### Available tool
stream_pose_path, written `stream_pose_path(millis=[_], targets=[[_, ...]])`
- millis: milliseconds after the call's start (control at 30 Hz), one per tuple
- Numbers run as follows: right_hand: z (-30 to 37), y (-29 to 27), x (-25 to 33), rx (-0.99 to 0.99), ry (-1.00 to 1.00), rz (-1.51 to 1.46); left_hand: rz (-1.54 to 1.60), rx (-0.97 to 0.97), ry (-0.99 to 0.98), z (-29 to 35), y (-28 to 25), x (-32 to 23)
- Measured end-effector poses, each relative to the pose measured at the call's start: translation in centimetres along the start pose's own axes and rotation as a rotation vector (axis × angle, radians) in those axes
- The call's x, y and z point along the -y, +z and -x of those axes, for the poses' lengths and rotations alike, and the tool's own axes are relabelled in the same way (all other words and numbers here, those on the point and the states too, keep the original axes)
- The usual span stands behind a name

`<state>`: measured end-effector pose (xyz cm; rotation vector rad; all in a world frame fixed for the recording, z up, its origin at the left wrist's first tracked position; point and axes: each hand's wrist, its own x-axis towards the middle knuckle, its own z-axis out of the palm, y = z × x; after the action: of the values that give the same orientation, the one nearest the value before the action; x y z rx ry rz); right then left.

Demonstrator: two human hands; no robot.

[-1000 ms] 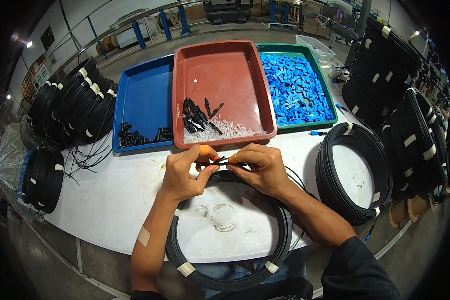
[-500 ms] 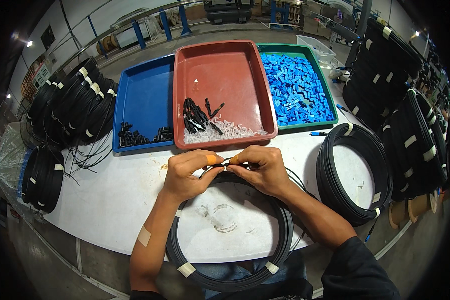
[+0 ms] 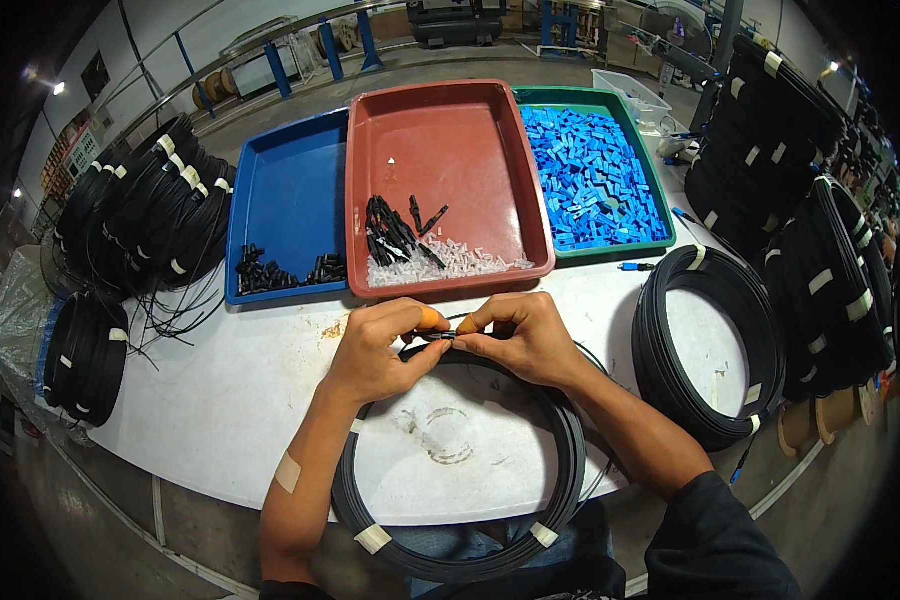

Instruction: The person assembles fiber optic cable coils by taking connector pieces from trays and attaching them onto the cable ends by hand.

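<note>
At the far side of a coil of black cable (image 3: 568, 455), my left hand (image 3: 380, 348) and my right hand (image 3: 523, 338) meet fingertip to fingertip. Both pinch a small black cable connector (image 3: 440, 336) between thumb and forefinger. Orange tape wraps a finger on each hand. My fingers cover most of the connector, so its ends are hidden. Pale tape binds the coil, which lies partly on the white table (image 3: 220, 400) and overhangs its near edge. A loose strand of cable (image 3: 598, 362) runs out beside my right wrist.
Beyond my hands stand a blue tray (image 3: 290, 190) with black parts, a red tray (image 3: 440, 130) with black pieces and small clear parts, and a green tray (image 3: 660, 225) of blue connectors. Cable coils (image 3: 710, 340) stand right; more coils (image 3: 85, 350) are stacked left.
My fingertips have shifted slightly around the connector, and a little more of it shows between them. The coil and trays have stayed put.
</note>
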<state>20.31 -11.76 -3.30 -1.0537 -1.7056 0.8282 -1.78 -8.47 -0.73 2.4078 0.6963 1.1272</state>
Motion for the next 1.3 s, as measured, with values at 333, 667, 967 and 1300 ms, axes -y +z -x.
stream_pose_path(millis=[333, 667, 967, 1300], targets=[[-0.5, -1.2, 1.9, 0.176, 0.137, -0.054, 0.036, 0.076, 0.039, 0.0, -0.1, 0.0], [-0.5, -1.9, 2.3, 0.213, 0.317, -0.083, 0.053, 0.030, 0.072, 0.2, -0.1, 0.1], [-0.5, -1.4, 2.1, 0.216, 0.299, -0.177, 0.032, 0.030, 0.138, 0.2, 0.0, 0.3], [-0.3, -1.0, 1.8, 0.215, 0.251, -0.169, 0.060, 0.049, 0.082, 0.2, 0.0, -0.1]])
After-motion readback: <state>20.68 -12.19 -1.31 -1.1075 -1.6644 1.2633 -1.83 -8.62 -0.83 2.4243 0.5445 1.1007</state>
